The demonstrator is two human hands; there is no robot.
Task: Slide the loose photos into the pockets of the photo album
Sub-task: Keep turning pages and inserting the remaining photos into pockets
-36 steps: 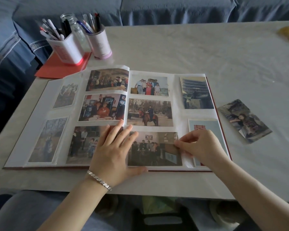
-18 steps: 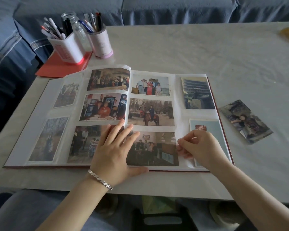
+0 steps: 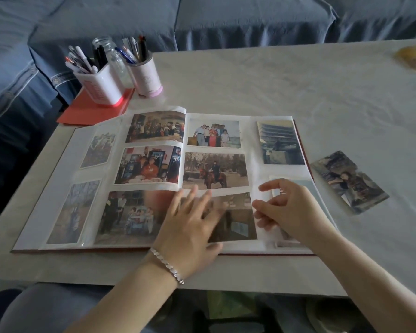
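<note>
- Flat, fingers straight and spread: left grip (image 3: 190, 227), pressing the glossy dark photo (image 3: 238, 219) in the bottom pocket.
- Just right of it, right grip (image 3: 291, 210), fingers loosely curled at that photo's edge by the clear film; hold impossible to tell.
- Beneath both, open photo album (image 3: 67, 164): white pages, red cover rim, on the pale marbled worktop (image 3: 274, 80).
- Right of the right grip, loose photo (image 3: 348, 182), rectangular, flat on the worktop, apart from the album.
</note>
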